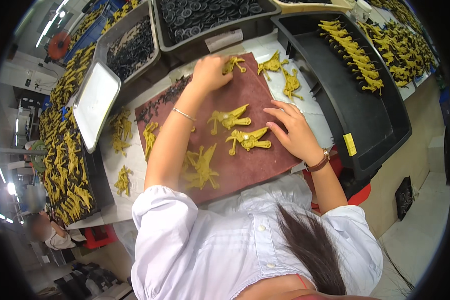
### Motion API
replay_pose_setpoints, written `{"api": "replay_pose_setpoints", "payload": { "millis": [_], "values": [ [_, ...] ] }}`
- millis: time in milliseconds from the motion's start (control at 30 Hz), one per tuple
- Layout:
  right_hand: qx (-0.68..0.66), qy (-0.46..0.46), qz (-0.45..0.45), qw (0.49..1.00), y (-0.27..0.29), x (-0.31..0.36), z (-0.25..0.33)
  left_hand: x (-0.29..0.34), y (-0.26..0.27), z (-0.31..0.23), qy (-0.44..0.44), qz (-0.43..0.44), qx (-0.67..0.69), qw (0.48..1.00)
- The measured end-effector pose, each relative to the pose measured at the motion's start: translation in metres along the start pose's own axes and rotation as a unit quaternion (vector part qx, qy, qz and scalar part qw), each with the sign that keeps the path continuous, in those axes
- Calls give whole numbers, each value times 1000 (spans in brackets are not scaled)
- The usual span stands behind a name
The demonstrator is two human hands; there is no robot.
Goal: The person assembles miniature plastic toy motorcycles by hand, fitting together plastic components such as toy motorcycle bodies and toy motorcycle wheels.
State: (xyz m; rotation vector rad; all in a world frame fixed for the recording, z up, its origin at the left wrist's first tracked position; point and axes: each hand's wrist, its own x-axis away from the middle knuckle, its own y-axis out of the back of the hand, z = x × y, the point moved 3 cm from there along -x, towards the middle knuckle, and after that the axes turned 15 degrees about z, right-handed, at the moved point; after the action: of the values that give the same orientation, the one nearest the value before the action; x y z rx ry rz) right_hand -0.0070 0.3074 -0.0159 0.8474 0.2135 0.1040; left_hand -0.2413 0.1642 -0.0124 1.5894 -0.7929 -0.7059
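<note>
My left hand (210, 75) is at the far edge of the reddish-brown mat (255, 90), its fingers curled round one end of a yellow plastic part (236, 64); the fingertips are partly hidden. My right hand (294, 131) hovers at the mat's right side, holding nothing, fingers apart. Beside its thumb lies a yellow part (250, 140) with jointed arms and a small pale spot. A similar yellow part (229, 119) rests just beyond it. Nearer me is a cluster of yellow parts (202, 167), partly covered by my left forearm.
Small black pieces (167, 100) lie along the mat's left edge. Behind it stand a grey bin of black round pieces (200, 17) and another bin of small black bits (132, 50). A white tray (97, 105) leans at left. At right, a black tray (335, 95) holds a row of yellow parts.
</note>
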Motion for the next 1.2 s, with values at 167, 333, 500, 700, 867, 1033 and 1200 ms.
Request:
{"api": "replay_pose_setpoints", "payload": {
  "millis": [167, 333, 500, 700, 867, 1033, 1200],
  "values": [
    [-52, 15, 49, 997, -6, -1, 6, 47, 25, -31, -88, 115, 165, 976],
    [-64, 15, 82, 994, -21, -6, 8, 99, 20, -43, -25, 263, 192, 945],
    [-72, 73, -17, 995, -24, -15, 27, 121, 15, -41, -5, 166, 204, 965],
    [-173, 60, -107, 977, -19, -18, 51, 132, 26, -41, 71, 27, 603, 794],
    [-130, 156, -113, 973, -21, -19, 64, 155, 23, -80, 108, 20, 769, 630],
    [-191, 114, -98, 970, -25, -20, 59, 171, 14, -90, 81, 1, 685, 724],
    [-227, 102, -88, 965, -36, -19, 54, 170, 32, -107, 9, -140, 331, 933]
  ]
}}
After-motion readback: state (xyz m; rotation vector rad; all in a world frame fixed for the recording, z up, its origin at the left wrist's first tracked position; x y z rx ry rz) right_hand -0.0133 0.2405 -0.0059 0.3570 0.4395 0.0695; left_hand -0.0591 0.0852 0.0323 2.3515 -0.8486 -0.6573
